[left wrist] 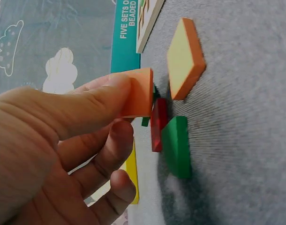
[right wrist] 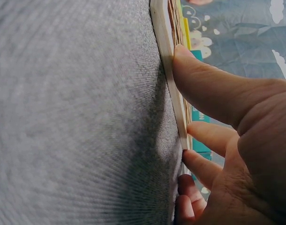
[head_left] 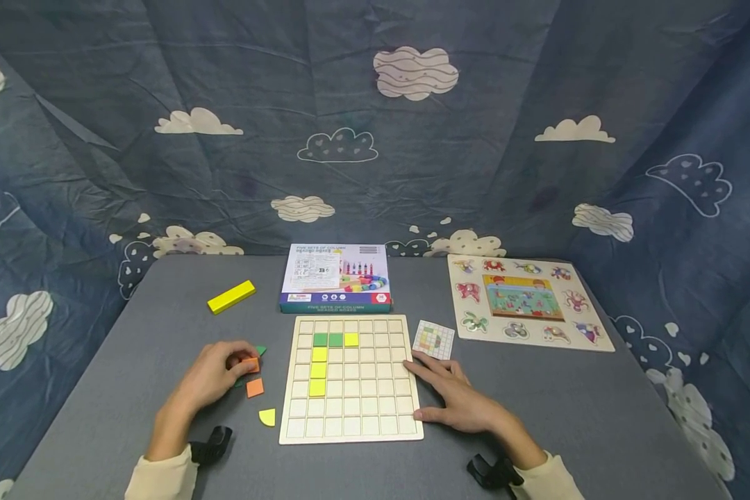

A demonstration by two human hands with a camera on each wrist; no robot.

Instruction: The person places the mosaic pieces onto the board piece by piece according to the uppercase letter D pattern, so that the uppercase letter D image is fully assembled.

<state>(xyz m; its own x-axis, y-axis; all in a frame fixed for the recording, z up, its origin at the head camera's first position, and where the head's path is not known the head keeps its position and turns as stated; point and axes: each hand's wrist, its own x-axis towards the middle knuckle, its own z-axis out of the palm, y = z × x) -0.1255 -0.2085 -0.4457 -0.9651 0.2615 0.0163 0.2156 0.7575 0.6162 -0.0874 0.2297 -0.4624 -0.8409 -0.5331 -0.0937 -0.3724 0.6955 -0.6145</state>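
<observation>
My left hand [head_left: 207, 375] pinches an orange square tile [left wrist: 142, 96] between thumb and fingers, left of the grid board [head_left: 371, 389]. Just below it lies a second orange tile [head_left: 255, 387]. Partly hidden behind the hand are a red piece [left wrist: 159, 124] and a green curved piece [left wrist: 177, 147], seen in the left wrist view. A yellow quarter-circle [head_left: 267, 417] sits nearer the board's lower left. On the wooden board, two green tiles [head_left: 328, 339] and several yellow tiles [head_left: 317, 371] form a corner shape. My right hand [head_left: 453, 403] rests on the board's right edge, fingers extended.
A small pattern card [head_left: 434, 339] lies beside the board's upper right. Behind the board is a boxed bead set [head_left: 335, 278]. A picture puzzle board [head_left: 531, 298] lies at the back right, a yellow bar [head_left: 231, 297] at the back left.
</observation>
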